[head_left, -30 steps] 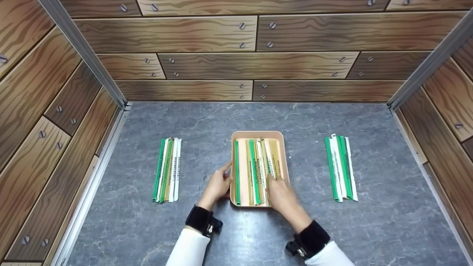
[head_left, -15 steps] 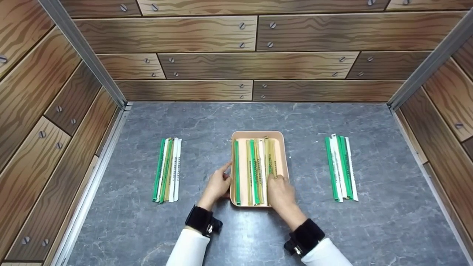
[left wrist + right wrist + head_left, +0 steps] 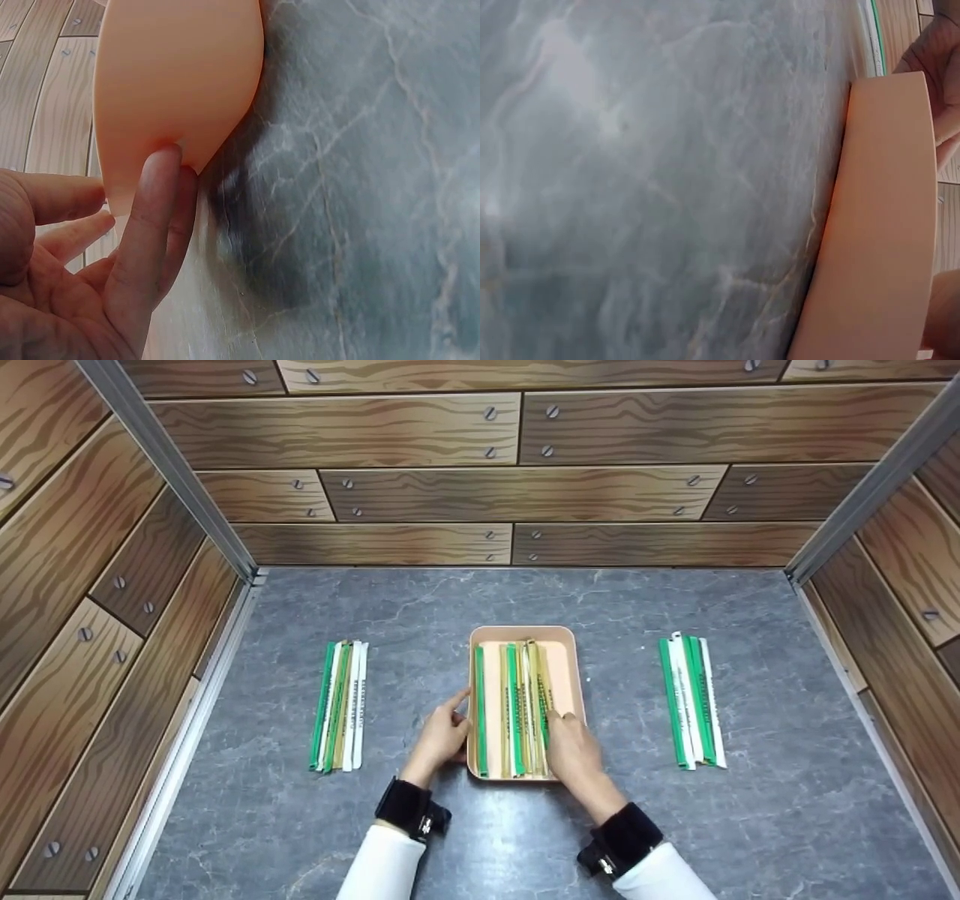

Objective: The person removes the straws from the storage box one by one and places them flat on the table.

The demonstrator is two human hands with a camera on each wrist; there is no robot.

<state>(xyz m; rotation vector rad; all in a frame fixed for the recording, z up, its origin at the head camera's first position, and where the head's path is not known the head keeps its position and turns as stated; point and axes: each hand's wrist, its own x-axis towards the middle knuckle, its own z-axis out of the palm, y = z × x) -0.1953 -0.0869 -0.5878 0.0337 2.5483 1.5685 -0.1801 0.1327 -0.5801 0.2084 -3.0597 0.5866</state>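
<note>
A peach tray holds several long, slim wrapped sticks in green, white and gold printed sleeves. My left hand is at the tray's left wall; in the left wrist view its fingers lie nearly straight against the outside of the tray. Inside the tray's right half is my right hand, fingers curled at the near part of the rightmost sticks, fingertips hidden. The right wrist view shows mostly the tray's outer wall and only a piece of the right hand at the edge.
One bundle of green, white and gold sticks lies left of the tray. Another bundle, green and white, lies to the right. Wood-patterned walls enclose the grey marbled table at the back and sides.
Within the tray, the right-hand sticks have shifted left and bunched closer to the middle ones. My right hand has moved only slightly; the left hand stays at the tray wall.
</note>
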